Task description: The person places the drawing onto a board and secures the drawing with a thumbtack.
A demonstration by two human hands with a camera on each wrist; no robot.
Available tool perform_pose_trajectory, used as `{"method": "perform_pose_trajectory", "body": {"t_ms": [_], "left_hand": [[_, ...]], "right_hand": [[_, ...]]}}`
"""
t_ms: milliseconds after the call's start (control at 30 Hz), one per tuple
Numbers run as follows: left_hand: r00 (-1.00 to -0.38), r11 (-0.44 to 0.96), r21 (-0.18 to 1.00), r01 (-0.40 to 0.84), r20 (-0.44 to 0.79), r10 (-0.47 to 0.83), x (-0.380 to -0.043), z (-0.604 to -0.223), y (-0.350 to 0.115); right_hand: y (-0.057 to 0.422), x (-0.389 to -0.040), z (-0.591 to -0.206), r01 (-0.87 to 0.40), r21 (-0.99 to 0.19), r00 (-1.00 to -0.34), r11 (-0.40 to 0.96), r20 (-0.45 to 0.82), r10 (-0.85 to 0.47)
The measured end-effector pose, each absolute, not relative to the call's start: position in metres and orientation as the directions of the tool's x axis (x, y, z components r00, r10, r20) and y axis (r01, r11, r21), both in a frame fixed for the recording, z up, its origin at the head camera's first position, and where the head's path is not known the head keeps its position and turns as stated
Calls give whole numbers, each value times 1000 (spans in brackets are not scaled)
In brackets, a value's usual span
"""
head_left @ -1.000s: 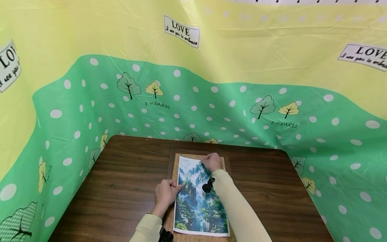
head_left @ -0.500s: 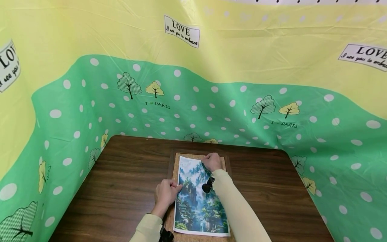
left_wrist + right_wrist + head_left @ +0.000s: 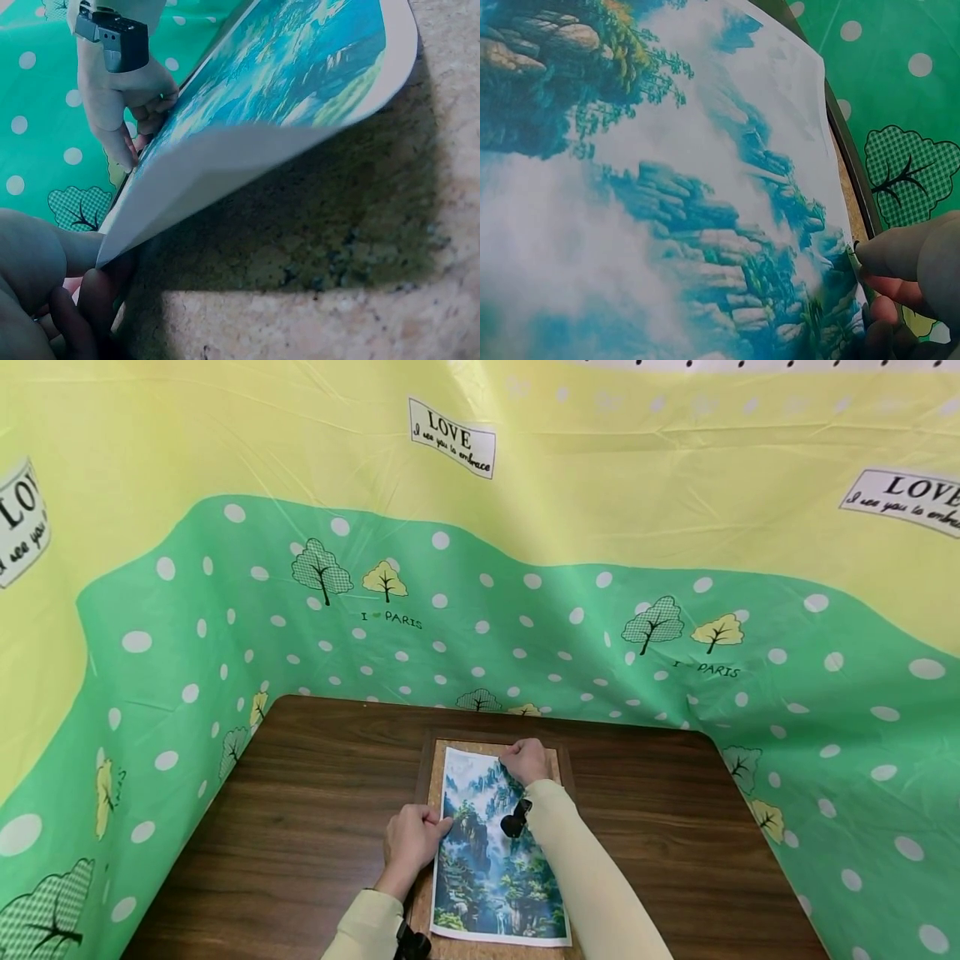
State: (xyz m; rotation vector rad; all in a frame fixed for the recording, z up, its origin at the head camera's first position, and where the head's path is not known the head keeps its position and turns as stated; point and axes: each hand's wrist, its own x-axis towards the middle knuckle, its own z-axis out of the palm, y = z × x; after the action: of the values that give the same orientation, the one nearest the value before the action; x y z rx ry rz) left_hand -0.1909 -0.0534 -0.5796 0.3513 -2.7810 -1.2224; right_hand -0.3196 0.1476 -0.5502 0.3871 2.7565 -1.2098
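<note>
A landscape print of misty blue-green cliffs lies over a cork board with a dark wooden frame. My left hand pinches the print's left edge; in the left wrist view its thumb is above the paper and its fingers are below. There the near part of the print bows up off the cork. My right hand pinches at the top edge of the print, right of its middle. In the right wrist view a tiny dark spot shows at the thumb tip; I cannot tell what it is.
The board rests on a dark brown wooden table. A green and yellow printed curtain hangs close around the table's back and sides. The right forearm covers part of the print's right side.
</note>
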Motion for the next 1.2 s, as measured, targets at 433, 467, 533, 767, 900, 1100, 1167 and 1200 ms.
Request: {"method": "perform_pose_trajectory", "body": {"t_ms": [433,467,533,767,900,1100,1167,1200], "left_hand": [[-972,654,737,-167,-10,-237,-191,-580,-54],[-972,654,738,-165,-8,-235,-190,-579,-54],[-973,656,737,-160,-5,-231,-190,-579,-55],[-975,671,728,-140,18,-223,-191,-579,-55],[-974,674,726,-135,27,-224,-191,-579,-55],[-975,672,727,-141,17,-223,-190,-577,-55],[-975,668,729,-148,6,-223,-190,-577,-55],[-975,667,729,-152,1,-223,-190,-577,-55]], "right_hand": [[147,-322,-552,289,-678,-957,676,-216,193],[148,-322,-552,289,-677,-957,677,-215,193],[148,-322,-553,290,-677,-957,677,-215,194],[148,-320,-550,269,-676,-963,686,-204,176],[147,-319,-549,260,-678,-965,688,-199,169],[147,-320,-550,284,-672,-959,684,-217,185],[147,-322,-552,295,-666,-955,685,-223,194],[147,-323,-553,298,-663,-954,686,-225,197]]}}
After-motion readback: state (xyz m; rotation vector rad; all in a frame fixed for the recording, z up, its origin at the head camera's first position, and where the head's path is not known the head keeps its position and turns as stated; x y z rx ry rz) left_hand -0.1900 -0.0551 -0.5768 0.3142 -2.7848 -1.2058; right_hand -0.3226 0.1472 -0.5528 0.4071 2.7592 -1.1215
